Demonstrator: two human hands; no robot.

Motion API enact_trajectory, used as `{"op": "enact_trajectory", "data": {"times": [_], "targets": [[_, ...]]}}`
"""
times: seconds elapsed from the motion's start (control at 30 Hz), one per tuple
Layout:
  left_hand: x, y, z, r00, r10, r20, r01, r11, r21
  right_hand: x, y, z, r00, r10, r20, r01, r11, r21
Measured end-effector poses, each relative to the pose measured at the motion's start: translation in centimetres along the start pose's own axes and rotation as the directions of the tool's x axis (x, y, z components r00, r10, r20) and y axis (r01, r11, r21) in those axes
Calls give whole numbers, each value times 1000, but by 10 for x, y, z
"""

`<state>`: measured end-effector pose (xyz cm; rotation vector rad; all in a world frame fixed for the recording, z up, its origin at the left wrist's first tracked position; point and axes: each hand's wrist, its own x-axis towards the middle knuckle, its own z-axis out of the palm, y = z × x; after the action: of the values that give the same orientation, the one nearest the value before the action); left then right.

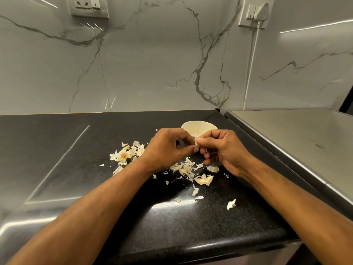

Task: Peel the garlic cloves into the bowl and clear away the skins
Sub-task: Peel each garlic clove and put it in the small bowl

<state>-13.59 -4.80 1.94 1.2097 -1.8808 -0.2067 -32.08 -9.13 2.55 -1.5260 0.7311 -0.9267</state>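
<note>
Both my hands meet just in front of a small cream bowl [198, 125] on the black counter. My left hand [168, 148] and my right hand [223, 150] pinch a pale garlic clove [196, 141] between their fingertips, a little above the counter. Papery garlic skins [184, 170] lie scattered below my hands. A garlic root base with skins [123, 155] sits to the left. The inside of the bowl is mostly hidden by my fingers.
The black granite counter [76, 169] runs left and toward me to a rounded front edge. A steel surface [296, 138] adjoins it on the right. Marble wall tiles stand behind, with a plugged white cable [251, 69] hanging down.
</note>
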Motion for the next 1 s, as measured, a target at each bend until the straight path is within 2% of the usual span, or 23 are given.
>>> {"op": "enact_trajectory", "data": {"times": [0.3,0.47,0.8,1.0], "targets": [[0,-2,2,1000,8,0,-8,996,84,-1,-1,3,999,-25,-33,23,998,-56],[0,2,7,997,46,-58,-37,989,144,0,0,3,998,-23,-52,21,999,-46],[0,-2,3,990,72,-121,-67,997,49,1,-2,2,997,7,-76,-7,1000,7],[-1,1,8,984,72,-164,-60,995,77,0,-3,3,995,65,-78,-60,996,63]]}}
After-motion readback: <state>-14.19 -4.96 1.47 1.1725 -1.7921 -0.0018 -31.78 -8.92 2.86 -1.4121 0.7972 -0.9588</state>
